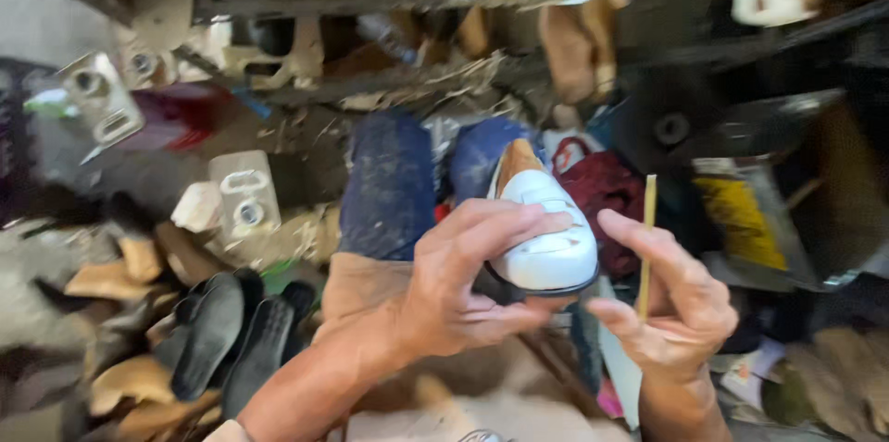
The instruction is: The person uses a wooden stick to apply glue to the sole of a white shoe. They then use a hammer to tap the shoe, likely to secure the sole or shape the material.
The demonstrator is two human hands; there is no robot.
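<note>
Above the lap, the left hand (463,280) clasps the white shoe (546,234), probably light and stiff-soled, around its toe, while the right hand (671,303) pinches a thin stick (647,238).

Overall light: I see soft, even, moderate light with no hard shadows.
Brightest area: the white shoe (546,238) nearly blows out.
Dark area: I lose detail at the right edge and under the shelf.
Blur: I note motion smear across the whole frame, strongest at the edges.
Sharpest area: the left hand (463,285) and right hand (671,308).
</note>
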